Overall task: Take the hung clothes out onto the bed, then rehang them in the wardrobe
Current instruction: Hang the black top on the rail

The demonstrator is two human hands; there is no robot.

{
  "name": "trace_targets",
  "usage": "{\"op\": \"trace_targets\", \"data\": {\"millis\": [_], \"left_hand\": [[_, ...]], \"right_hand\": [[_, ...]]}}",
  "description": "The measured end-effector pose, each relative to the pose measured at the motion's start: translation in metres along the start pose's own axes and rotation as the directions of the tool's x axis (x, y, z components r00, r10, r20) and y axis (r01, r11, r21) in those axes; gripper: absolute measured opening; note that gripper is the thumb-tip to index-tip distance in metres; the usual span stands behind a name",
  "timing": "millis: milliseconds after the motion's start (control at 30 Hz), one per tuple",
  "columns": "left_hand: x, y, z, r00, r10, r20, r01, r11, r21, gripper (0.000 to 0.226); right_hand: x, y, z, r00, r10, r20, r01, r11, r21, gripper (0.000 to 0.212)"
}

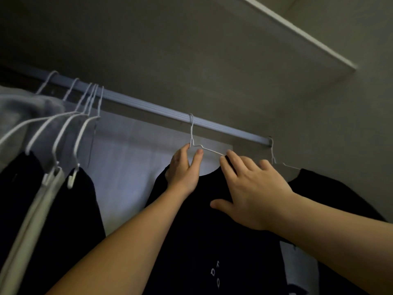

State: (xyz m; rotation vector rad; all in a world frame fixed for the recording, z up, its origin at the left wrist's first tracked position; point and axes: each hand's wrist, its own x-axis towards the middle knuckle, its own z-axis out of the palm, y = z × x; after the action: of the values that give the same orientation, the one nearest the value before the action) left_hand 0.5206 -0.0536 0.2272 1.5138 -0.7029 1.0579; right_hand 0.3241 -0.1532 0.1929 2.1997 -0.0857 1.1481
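Observation:
A black T-shirt [208,211] with small white lettering hangs on a white wire hanger [192,133] hooked over the wardrobe rail [131,103]. My left hand [184,169] pinches the hanger just below its hook, at the shirt's left shoulder. My right hand [251,186] lies with fingers spread on the shirt's collar and right shoulder, fingertips touching the hanger wire. A second dark garment [331,194] hangs on another white hanger [273,158] at the rail's right end.
Several white hangers [85,107] are bunched at the rail's left, carrying a grey hoodie [19,111] and dark clothes [25,188]. A shelf [297,33] runs above the rail. The pale back wall [127,162] shows between the garments.

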Motion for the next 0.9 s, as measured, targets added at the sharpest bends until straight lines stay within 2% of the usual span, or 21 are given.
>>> {"op": "trace_targets", "data": {"millis": [67, 200, 367, 500, 600, 900], "left_hand": [[-0.002, 0.003, 0.015, 1.0, 0.001, 0.006, -0.001, 1.0, 0.005, 0.064], [-0.009, 0.009, 0.047, 0.999, -0.001, 0.033, 0.002, 0.999, -0.033, 0.075], [-0.015, 0.024, 0.094, 0.99, -0.009, 0.141, 0.019, 0.997, -0.07, 0.08], [-0.018, 0.033, 0.135, 0.974, -0.025, 0.227, 0.048, 0.994, -0.095, 0.069], [-0.02, 0.042, 0.166, 0.958, -0.034, 0.284, 0.07, 0.99, -0.118, 0.071], [-0.021, 0.051, 0.238, 0.911, -0.054, 0.409, 0.129, 0.979, -0.157, 0.077]], "right_hand": [[-0.004, 0.006, 0.006, 1.0, 0.011, 0.026, -0.011, 1.0, -0.012, 0.111], [-0.01, 0.027, 0.019, 0.997, 0.026, 0.075, -0.024, 0.999, -0.021, 0.107], [-0.018, 0.061, 0.04, 0.987, 0.068, 0.143, -0.061, 0.996, -0.058, 0.118], [-0.029, 0.091, 0.055, 0.978, 0.115, 0.172, -0.089, 0.984, -0.152, 0.118], [-0.038, 0.112, 0.064, 0.965, 0.145, 0.22, -0.094, 0.97, -0.226, 0.109], [-0.055, 0.153, 0.09, 0.946, 0.171, 0.276, -0.063, 0.93, -0.363, 0.103]]}}
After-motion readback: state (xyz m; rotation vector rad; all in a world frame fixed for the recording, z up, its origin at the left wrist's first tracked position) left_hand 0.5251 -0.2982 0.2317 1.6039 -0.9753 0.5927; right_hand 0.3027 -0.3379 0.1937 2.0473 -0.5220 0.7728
